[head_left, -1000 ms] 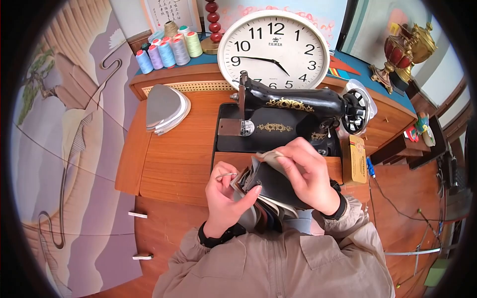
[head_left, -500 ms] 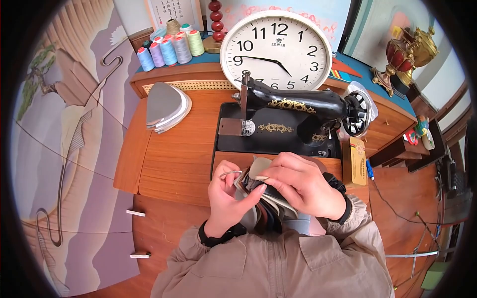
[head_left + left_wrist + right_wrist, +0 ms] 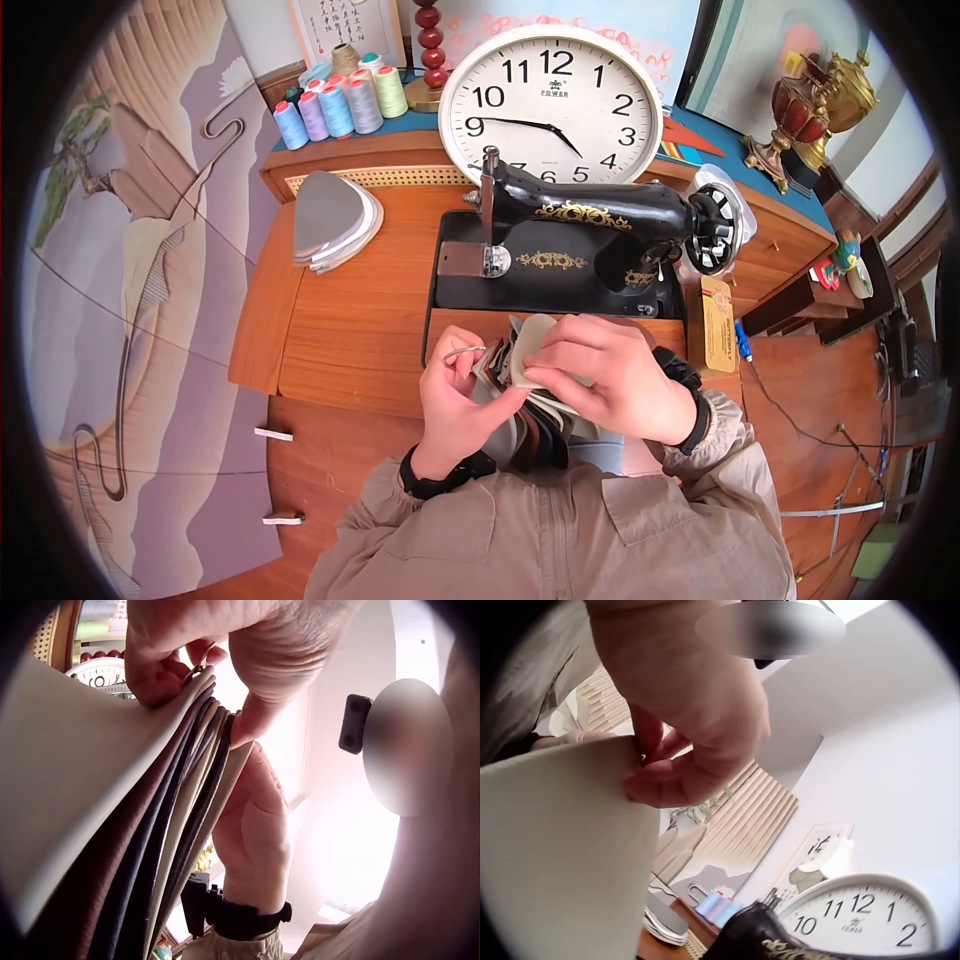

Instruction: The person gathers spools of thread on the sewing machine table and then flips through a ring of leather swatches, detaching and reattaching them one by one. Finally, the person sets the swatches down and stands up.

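A bundle of leather-like swatches (image 3: 124,874) in white, brown, navy, cream and black hangs between the two hands, threaded on a metal ring (image 3: 463,351). My left hand (image 3: 447,402) grips the bundle near the ring, its thumb pressing on the near side. A cream swatch (image 3: 527,345) faces up at the top of the bundle. My right hand (image 3: 625,382) pinches this swatch's edge between thumb and fingers. In the right wrist view, the cream sheet (image 3: 562,847) spreads broad and smooth below that hand.
Beyond the hands stands a black sewing machine (image 3: 590,205) on a wooden table (image 3: 340,330). A pile of grey and white rounded pieces (image 3: 330,215) lies at the left. Behind are thread spools (image 3: 337,110) and a wall clock (image 3: 555,100); a yellow box (image 3: 716,325) stands at the right.
The right hand has turned the cream swatch over to the left, so its face now covers the dark swatch seen earlier. The left hand keeps its grip in nearly the same place.
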A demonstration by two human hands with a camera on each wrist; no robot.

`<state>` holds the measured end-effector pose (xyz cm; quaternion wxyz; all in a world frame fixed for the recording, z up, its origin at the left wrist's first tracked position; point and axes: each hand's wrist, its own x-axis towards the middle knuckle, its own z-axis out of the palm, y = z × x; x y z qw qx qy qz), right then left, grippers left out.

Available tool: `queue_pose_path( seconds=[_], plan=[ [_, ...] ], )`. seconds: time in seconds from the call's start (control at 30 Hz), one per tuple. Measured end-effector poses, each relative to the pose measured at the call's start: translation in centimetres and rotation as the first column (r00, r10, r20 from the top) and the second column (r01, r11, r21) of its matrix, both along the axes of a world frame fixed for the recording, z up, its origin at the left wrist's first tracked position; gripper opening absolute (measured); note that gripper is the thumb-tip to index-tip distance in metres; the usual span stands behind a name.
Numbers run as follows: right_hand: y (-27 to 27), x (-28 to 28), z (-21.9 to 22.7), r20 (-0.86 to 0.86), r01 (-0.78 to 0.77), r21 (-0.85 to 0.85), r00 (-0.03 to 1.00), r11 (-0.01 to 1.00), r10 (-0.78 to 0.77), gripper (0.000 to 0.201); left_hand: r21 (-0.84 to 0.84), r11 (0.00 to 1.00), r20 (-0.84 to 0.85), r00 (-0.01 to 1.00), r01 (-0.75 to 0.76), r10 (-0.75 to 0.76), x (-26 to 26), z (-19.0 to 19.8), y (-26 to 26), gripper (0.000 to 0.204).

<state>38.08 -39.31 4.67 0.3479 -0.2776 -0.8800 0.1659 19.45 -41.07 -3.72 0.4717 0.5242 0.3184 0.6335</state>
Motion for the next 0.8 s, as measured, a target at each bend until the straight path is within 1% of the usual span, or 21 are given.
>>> queue_pose_path(
  seconds=[0.03, 0.1, 0.17, 0.2, 0.23, 0.27, 0.3, 0.33, 0.37, 0.4, 0.47, 0.5, 0.53, 0.57, 0.6, 0.67, 0.7, 0.73, 0.77, 0.8],
  plan=[
    [0.0, -0.1, -0.1, -0.001, 0.0, 0.002, 1.0, 1.0, 0.0, 0.013, -0.001, 1.0, 0.002, 1.0, 0.009, -0.009, -0.1, -0.1, 0.0, 0.047],
    [-0.2, -0.3, -0.3, -0.134, -0.007, -0.182, 0.991, 0.983, -0.018, 0.011, -0.001, 1.0, 0.001, 1.0, 0.019, -0.019, -0.2, -0.1, 0.0, 0.048],
    [-0.4, -0.6, -0.5, -0.155, 0.018, -0.162, 0.987, 0.987, -0.043, 0.011, -0.042, 0.996, 0.041, 0.997, 0.073, -0.071, -0.2, 0.5, -0.3, 0.044],
    [-0.5, -0.7, -0.6, -0.174, 0.042, -0.142, 0.982, 0.989, -0.067, 0.011, -0.042, 0.996, 0.04, 0.997, 0.074, -0.072, -0.4, 0.5, -0.3, 0.044],
    [-0.6, -0.7, -0.8, -0.176, 0.043, -0.142, 0.982, 0.989, -0.068, 0.011, -0.001, 0.994, 0.038, 0.993, 0.108, -0.108, -0.7, 0.6, -0.3, 0.033],
    [-0.6, -0.6, -1.1, -0.173, 0.1, -0.143, 0.977, 0.985, -0.124, 0.012, 0.038, 0.989, 0.035, 0.989, 0.142, -0.144, -0.9, 0.6, -0.3, 0.024],
    [-0.6, -0.6, -1.3, -0.169, 0.157, -0.144, 0.969, 0.977, -0.18, 0.012, 0.037, 0.989, 0.034, 0.989, 0.143, -0.144, -1.2, 0.4, -0.3, 0.024],
    [-0.5, -0.5, -1.5, -0.188, 0.16, -0.172, 0.963, 0.972, -0.192, 0.012, -0.026, 0.985, 0.119, 0.978, 0.173, -0.169, -1.4, 0.0, -0.3, 0.015],
    [-0.6, -0.5, -1.6, -0.188, 0.162, -0.173, 0.963, 0.971, -0.194, 0.012, -0.086, 0.974, 0.205, 0.961, 0.209, -0.188, -1.4, -0.4, -0.3, 0.016],
    [-0.6, -0.4, -1.8, -0.204, 0.165, -0.184, 0.958, 0.969, -0.202, 0.012, -0.087, 0.974, 0.205, 0.96, 0.211, -0.19, -1.4, -0.6, -0.3, 0.016],
    [-0.5, -0.2, -2.1, -0.22, 0.168, -0.194, 0.953, 0.967, -0.21, 0.012, -0.044, 0.978, 0.205, 0.96, 0.202, -0.189, -1.4, -0.9, -0.2, 0.028],
    [-0.3, -0.1, -2.4, -0.249, 0.12, -0.2, 0.954, 0.973, -0.168, 0.012, -0.044, 0.978, 0.205, 0.96, 0.202, -0.189, -1.4, -1.0, -0.1, 0.028],
    [-0.2, 0.0, -2.6, -0.277, 0.071, -0.204, 0.952, 0.976, -0.127, 0.011, -0.061, 0.975, 0.251, 0.949, 0.213, -0.192, -1.5, -1.1, -0.1, 0.029],
    [-0.2, 0.1, -2.8, -0.277, 0.072, -0.205, 0.952, 0.976, -0.128, 0.011, -0.078, 0.971, 0.297, 0.935, 0.225, -0.193, -1.5, -1.1, -0.1, 0.031],
    [-0.1, 0.1, -3.0, -0.281, 0.062, -0.232, 0.951, 0.971, -0.128, 0.011, -0.079, 0.971, 0.298, 0.935, 0.225, -0.193, -1.5, -1.3, 0.0, 0.031],
    [-0.3, -0.1, -3.0, -0.284, 0.052, -0.258, 0.95, 0.965, -0.127, 0.011, -0.091, 0.959, 0.396, 0.893, 0.269, -0.213, -1.5, -1.6, 0.1, 0.027],
    [-0.5, -0.4, -3.0, -0.273, 0.092, -0.227, 0.95, 0.97, -0.154, 0.011, -0.09, 0.959, 0.396, 0.893, 0.269, -0.213, -1.4, -1.5, 0.1, 0.027],
    [-0.8, -0.8, -3.0, -0.262, 0.132, -0.195, 0.948, 0.972, -0.182, 0.011, -0.11, 0.956, 0.436, 0.877, 0.273, -0.201, -1.3, -1.4, 0.0, 0.019],
    [-1.0, -1.1, -3.0, -0.261, 0.132, -0.194, 0.948, 0.972, -0.181, 0.011, -0.13, 0.952, 0.475, 0.86, 0.279, -0.187, -1.2, -1.4, 0.0, 0.015],
    [-1.2, -1.4, -3.1, -0.248, 0.181, -0.129, 0.946, 0.975, -0.208, 0.011, -0.13, 0.952, 0.476, 0.86, 0.278, -0.186, -1.2, -1.5, 0.0, 0.015]
  ],
)
